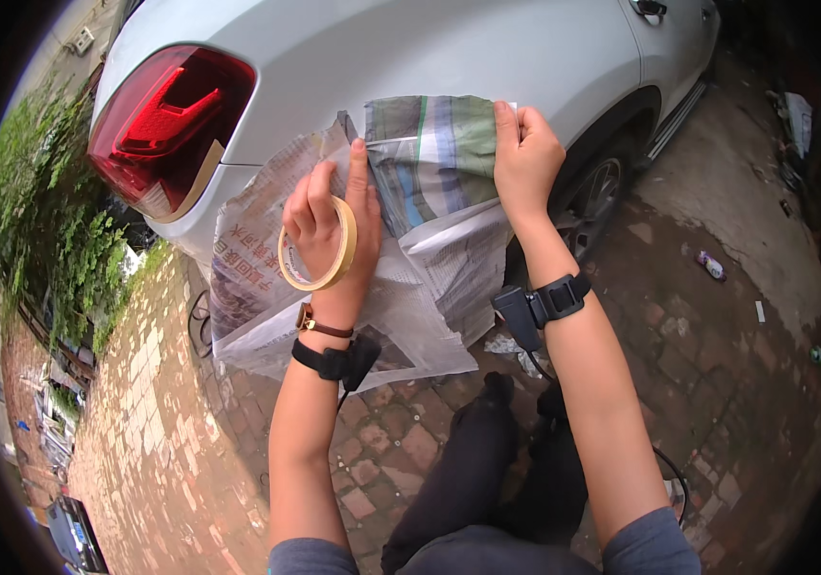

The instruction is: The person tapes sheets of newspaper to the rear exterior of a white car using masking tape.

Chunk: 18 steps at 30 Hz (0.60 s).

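My left hand [329,225] presses against sheets of newspaper [429,240] laid over the rear side of a silver car [410,48]. A roll of tan masking tape [319,247] hangs around this hand, and its index finger points up along a paper edge. My right hand [523,153] pinches the top right corner of the coloured newspaper sheet against the car body. Both wrists wear black straps, and the left also has a brown watch.
The red tail light [166,120] has tape along its lower edge. The rear wheel [588,206] sits right of the paper. Brick paving [171,412] lies below, green bushes [36,220] at left, small litter [710,264] on the ground at right.
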Motion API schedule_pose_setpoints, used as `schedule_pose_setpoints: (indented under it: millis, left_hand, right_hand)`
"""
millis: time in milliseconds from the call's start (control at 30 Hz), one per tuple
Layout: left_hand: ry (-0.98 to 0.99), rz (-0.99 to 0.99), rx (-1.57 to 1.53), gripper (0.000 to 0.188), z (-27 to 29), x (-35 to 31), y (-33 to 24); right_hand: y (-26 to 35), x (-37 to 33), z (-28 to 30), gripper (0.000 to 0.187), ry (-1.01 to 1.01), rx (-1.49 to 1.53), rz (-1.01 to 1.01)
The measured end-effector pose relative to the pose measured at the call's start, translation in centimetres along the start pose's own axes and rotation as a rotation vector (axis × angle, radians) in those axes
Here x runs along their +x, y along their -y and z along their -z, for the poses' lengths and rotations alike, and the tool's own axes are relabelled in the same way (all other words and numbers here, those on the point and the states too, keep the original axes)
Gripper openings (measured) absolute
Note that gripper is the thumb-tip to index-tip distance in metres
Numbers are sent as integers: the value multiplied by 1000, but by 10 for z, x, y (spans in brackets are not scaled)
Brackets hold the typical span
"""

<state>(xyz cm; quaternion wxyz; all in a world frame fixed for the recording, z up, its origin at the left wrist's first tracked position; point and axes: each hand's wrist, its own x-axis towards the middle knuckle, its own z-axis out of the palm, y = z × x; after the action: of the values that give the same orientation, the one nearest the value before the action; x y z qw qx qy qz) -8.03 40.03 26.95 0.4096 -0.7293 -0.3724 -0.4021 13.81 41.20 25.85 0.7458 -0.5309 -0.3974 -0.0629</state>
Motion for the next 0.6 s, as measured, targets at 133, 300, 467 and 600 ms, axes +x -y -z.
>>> schedule_pose_setpoints:
  millis: [133, 300, 467, 600]
  left_hand:
    - [-12, 137, -215, 46, -2, 8, 3]
    - [-160, 334, -249, 32, -8, 25, -9]
    - [-182, 447, -223, 26, -11, 30, -23]
    - [-175, 477, -206, 24, -12, 31, -26]
  right_hand:
    - [-1, 5, 3, 39, 48, 65, -42]
    - [4, 7, 2, 37, 67, 51, -73]
    - [7, 4, 3, 35, 43, 2, -35]
    - [0, 0, -1, 33, 1, -59, -3]
